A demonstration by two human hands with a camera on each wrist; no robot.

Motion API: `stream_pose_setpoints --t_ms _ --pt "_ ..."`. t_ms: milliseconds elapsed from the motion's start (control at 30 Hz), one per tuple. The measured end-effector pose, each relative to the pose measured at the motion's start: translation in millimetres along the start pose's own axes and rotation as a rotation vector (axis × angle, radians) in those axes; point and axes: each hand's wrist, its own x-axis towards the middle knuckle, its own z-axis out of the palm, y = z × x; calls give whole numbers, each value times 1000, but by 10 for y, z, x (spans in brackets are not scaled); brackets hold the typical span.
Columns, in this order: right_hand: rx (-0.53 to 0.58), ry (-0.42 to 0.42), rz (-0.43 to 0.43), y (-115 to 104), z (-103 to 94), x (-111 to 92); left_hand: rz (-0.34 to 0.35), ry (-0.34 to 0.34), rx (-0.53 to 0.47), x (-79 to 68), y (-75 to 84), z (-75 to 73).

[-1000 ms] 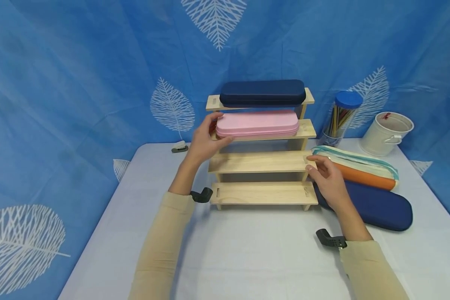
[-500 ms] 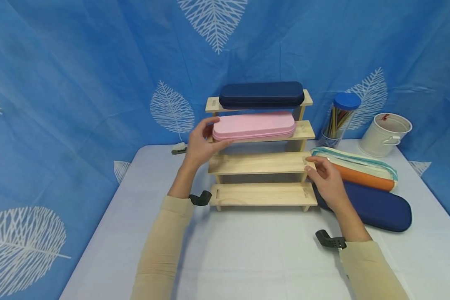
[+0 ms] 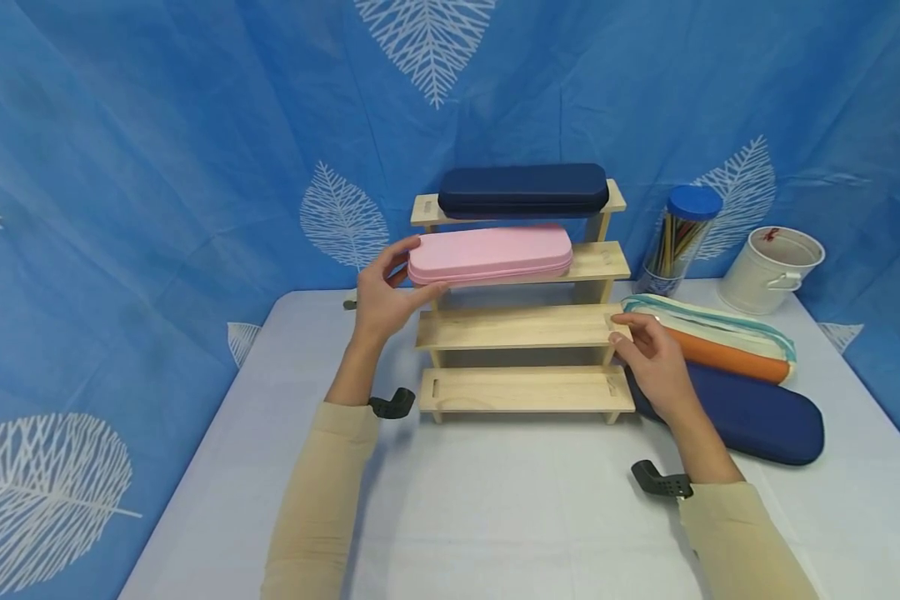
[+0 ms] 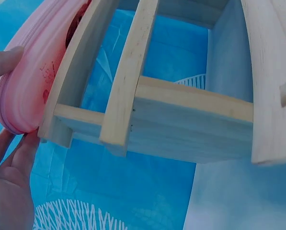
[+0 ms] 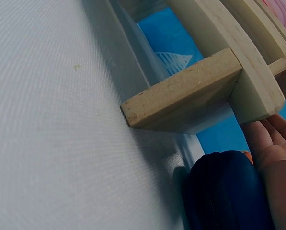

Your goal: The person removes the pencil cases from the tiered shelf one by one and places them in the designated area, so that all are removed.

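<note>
On the second step from the top of a tiered wooden rack [image 3: 521, 327] lies a pink zippered pencil case [image 3: 487, 252]. My left hand [image 3: 382, 300] grips the left end of this case, thumb in front and fingers behind. The left wrist view shows the pink case [image 4: 32, 81] overhanging the step edge, with the thumb near its zip. My right hand [image 3: 658, 367] holds the right end of the rack's third step between thumb and fingers. In the right wrist view, the fingers of the right hand [image 5: 277, 148] are partly hidden behind the step.
A navy case [image 3: 523, 190] rests on the top step. Right of the rack lie another navy case [image 3: 753, 414] and a cream-and-orange pouch [image 3: 735, 350]. Behind them stand a blue-lidded jar of pencils [image 3: 678, 237] and a white bucket [image 3: 768, 271].
My left hand has slid the pink pencil case leftward, so that its left end now juts past the step. The right hand has stayed at the rack's right end.
</note>
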Motion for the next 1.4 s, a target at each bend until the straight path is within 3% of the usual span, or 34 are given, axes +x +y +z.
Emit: stream_pose_setpoints --t_ms 367,1400 --pt "-12 -3 4 0 -7 1 75 68 1 -93 -66 -158" --pt "-20 3 1 9 3 -7 108 179 -8 -313 -69 -513"
